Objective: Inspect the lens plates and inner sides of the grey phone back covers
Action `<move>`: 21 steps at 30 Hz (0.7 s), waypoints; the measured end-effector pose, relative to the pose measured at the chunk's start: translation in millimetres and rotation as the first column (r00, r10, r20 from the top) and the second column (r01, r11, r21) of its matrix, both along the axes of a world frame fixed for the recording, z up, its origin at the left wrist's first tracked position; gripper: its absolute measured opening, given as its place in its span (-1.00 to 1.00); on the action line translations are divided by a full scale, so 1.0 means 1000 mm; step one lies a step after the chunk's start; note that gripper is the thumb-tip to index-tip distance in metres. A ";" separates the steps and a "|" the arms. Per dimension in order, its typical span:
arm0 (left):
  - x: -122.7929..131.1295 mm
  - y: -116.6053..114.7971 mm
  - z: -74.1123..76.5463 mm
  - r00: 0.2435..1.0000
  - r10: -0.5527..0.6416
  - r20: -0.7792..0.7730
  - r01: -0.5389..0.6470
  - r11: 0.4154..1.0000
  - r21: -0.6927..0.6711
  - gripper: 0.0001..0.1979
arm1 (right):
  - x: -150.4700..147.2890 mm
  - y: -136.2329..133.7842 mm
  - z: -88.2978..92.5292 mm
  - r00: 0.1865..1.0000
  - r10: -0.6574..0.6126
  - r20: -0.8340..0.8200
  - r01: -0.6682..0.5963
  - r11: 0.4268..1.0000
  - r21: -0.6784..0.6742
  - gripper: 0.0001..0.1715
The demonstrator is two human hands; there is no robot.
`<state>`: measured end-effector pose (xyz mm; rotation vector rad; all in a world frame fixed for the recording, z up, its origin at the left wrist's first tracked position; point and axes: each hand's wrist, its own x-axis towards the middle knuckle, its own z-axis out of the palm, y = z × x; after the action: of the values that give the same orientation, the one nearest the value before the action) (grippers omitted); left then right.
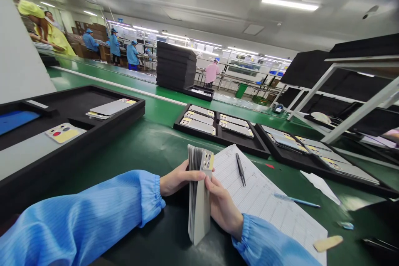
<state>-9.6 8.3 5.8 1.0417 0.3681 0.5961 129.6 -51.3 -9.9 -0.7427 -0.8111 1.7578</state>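
Evidently, our left grip and right grip hold the panel stack upright; it's likely stiff but slippery, best clasped by its long edges.

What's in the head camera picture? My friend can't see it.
The left hand and right hand hold a bundle of thin gray panels on end over a green table. Tweezers lie on a lined sheet to the right, with black trays of similar panels beyond. People in blue are in the background.
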 end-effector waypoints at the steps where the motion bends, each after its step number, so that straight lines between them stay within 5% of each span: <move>1: 0.000 0.001 -0.001 1.000 -0.012 0.011 0.013 0.998 -0.063 -0.54 | -0.001 0.001 0.001 1.000 0.008 0.020 -0.008 1.000 -0.005 -0.73; 5: 0.000 0.002 -0.006 0.996 -0.082 0.033 0.087 0.975 -0.203 -0.49 | 0.002 0.002 0.014 0.992 0.070 0.109 -0.065 0.996 -0.054 -0.70; 8: 0.003 -0.005 -0.008 0.984 -0.165 0.072 0.179 0.941 -0.286 -0.39 | 0.011 -0.006 0.024 0.941 0.086 0.327 -0.068 0.995 -0.067 -0.73; 12: 0.007 -0.021 -0.010 0.921 -0.315 0.227 0.388 0.786 -0.481 -0.32 | 0.033 -0.024 0.028 0.619 0.265 0.739 -0.249 0.959 -0.135 -0.35; 16: 0.004 -0.031 -0.012 0.981 -0.174 0.086 0.183 0.688 -0.702 -0.41 | 0.048 -0.033 0.029 0.387 -0.168 0.907 -0.052 0.978 0.204 -0.31; 18: 0.001 -0.034 -0.013 0.989 -0.149 -0.025 0.083 0.674 -0.734 -0.41 | 0.049 -0.033 0.029 0.374 -0.356 0.856 0.056 0.930 0.362 -0.42; 21: 0.000 -0.038 -0.013 0.979 -0.161 -0.128 0.020 0.692 -0.721 -0.40 | 0.046 -0.032 0.024 0.399 -0.447 0.801 0.117 0.891 0.439 -0.57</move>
<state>-9.4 -29.9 -7.1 0.3382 0.6467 0.2129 175.8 -83.3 13.8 -1.5320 -1.5166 0.7478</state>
